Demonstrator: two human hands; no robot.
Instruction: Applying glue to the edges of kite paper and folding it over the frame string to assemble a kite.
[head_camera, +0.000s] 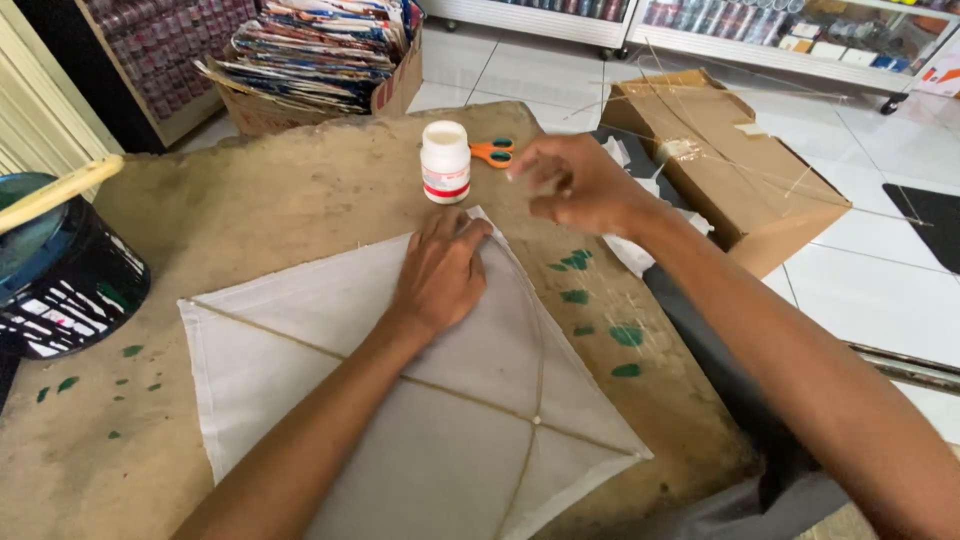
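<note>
- Left hand (440, 275) pressed flat, fingers spread and gripping nothing, on the upper corner of the white paper kite with thin crossed bamboo sticks (400, 400), spread across the brown stained tabletop (250, 200).
- Right hand (575, 185) raised just past that corner, fingertips pinched together; whether anything sits between them cannot be told through the blur.
- Small white plastic glue bottle with a red band (445, 162) upright just beyond the kite tip, between the two hands, nearer the right one.
- Orange-handled scissors (492, 152) lying flat just behind the bottle.
- Long spine stick running diagonally from lower right toward the left corner.
- Black paint bucket (70, 290) at the left edge, a yellowish stick resting across its rim; contents not clear.
- Open cardboard box (725, 165) on the floor to the right, thin sticks across it.
- Second cardboard box (320, 60) behind, stuffed with colourful printed sheets.
</note>
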